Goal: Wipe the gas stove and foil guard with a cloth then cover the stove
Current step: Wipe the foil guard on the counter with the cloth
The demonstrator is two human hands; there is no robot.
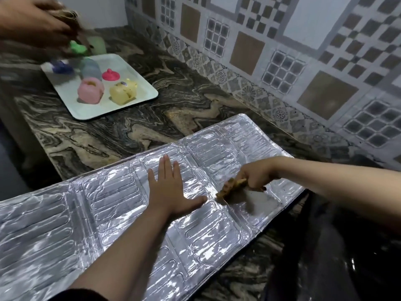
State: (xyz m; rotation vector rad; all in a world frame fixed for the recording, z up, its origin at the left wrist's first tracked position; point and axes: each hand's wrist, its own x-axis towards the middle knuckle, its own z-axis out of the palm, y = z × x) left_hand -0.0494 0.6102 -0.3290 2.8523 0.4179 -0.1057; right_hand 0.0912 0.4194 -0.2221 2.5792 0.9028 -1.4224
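Head view: the foil guard (pixel 121 213) is laid flat on the marbled table (pixel 121 131), unfolded, its long axis running from the lower left up to the right, the far end pointing toward the tiled wall (pixel 282 61). The left hand (pixel 171 190) is spread open, palm pressed on the middle panel, probably so the light sheet is kept from sliding or buckling. The right hand (pixel 253 177) is closed around a bunched yellowish cloth (pixel 232 187), which is held against the foil just beside the left thumb. A dull patch is seen near the cloth. A dark glossy surface at the lower right may be the stove; this cannot be told. Another person's hand (pixel 36 22), blurred, is seen above a tray (pixel 143 88) of small coloured containers
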